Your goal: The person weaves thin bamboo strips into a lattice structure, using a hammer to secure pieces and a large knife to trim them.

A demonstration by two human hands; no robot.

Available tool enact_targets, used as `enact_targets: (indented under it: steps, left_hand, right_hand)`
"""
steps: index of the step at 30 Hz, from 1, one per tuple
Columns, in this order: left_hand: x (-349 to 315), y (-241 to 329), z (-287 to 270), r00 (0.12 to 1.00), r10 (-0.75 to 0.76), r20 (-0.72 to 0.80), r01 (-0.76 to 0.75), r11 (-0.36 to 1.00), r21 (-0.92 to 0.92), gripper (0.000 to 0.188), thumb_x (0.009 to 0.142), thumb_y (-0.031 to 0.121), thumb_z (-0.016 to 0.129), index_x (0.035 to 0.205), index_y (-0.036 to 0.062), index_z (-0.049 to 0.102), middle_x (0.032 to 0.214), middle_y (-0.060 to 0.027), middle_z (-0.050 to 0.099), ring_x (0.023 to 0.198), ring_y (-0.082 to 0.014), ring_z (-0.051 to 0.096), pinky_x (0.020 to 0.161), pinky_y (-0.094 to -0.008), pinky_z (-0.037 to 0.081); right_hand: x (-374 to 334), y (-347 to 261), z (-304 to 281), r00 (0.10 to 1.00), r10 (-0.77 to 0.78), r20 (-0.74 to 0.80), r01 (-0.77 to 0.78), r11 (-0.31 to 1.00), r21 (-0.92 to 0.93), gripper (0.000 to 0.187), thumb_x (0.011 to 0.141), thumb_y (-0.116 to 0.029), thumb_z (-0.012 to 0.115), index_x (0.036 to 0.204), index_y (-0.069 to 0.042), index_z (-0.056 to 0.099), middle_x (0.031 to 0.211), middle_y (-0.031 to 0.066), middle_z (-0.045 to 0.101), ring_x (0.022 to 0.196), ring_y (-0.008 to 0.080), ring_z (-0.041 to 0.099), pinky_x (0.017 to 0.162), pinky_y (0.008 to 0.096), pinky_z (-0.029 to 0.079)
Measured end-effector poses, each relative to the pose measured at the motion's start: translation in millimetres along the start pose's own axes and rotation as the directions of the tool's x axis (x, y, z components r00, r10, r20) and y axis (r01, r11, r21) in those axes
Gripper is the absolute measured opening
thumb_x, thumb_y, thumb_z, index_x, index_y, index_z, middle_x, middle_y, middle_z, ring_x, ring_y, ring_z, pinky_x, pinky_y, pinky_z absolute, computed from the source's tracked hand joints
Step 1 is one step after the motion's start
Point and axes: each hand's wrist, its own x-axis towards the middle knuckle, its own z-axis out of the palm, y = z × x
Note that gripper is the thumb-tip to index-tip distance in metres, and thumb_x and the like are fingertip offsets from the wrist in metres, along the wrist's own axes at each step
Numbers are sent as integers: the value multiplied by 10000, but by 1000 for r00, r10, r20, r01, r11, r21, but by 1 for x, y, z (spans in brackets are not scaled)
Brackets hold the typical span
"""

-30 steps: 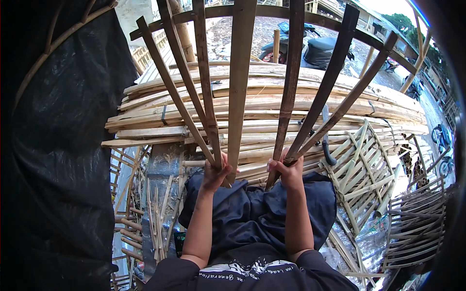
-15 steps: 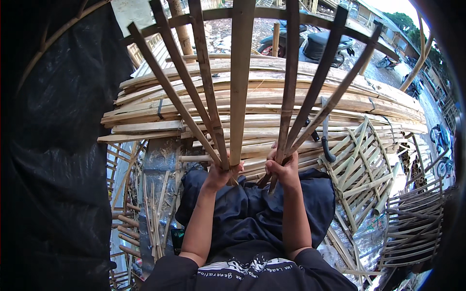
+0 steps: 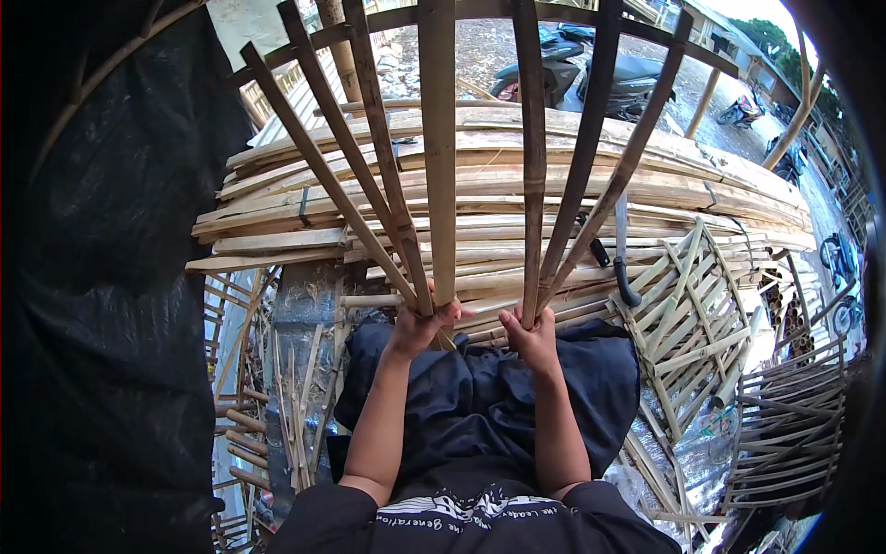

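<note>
A fan-shaped frame of bamboo slats point(image 3: 442, 157) stands before me, spreading away from my hands, with a curved cross strip point(image 3: 494, 11) joining the slats near their far ends. My left hand point(image 3: 420, 330) is closed around the gathered near ends of the left slats, with the wide middle slat against its fingers. A short gap to the right, my right hand point(image 3: 532, 337) grips the converging ends of the three right slats point(image 3: 533, 185), thumb pointing up. Both hands are above the dark cloth point(image 3: 489, 397) over my lap.
A long stack of split bamboo point(image 3: 517, 196) lies crosswise beyond my hands. On its right rests a blade with a dark curved handle point(image 3: 627, 284), near a bamboo lattice point(image 3: 678, 343). Black sheeting point(image 3: 111, 277) hangs at left. Motorcycles point(image 3: 544, 72) stand farther off.
The middle and right slats have shifted left. My right hand has moved slightly left and lower on its slats, and their ends no longer show beneath it. My left hand stays nearly in place.
</note>
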Motion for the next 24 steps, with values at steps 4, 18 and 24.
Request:
enact_targets:
  steps: [4,18,24]
  left_hand:
    - [4,6,-11,998,-48,-41,52,994,92,203,833,92,743,936,56,572,771,-33,612,684,-124,604,608,-284,503]
    - [11,-3,24,963,45,-266,32,960,279,128,761,15,747,728,27,624,616,-26,611,504,-109,586,457,-238,461]
    - [11,-9,62,938,59,-343,-20,993,115,173,777,-51,716,843,16,570,647,-39,587,511,-132,576,474,-267,481]
  right_hand:
    - [5,1,-5,998,9,-67,-8,1000,23,372,849,-132,724,604,-95,447,522,-64,435,452,34,390,422,242,298]
    - [15,15,8,915,-210,-344,201,978,-63,250,799,-66,764,900,-43,537,779,-25,564,675,48,500,600,216,421]
    - [26,-13,11,875,-305,-376,292,952,-94,273,811,-80,760,959,-7,543,740,-21,561,647,46,508,579,211,419]
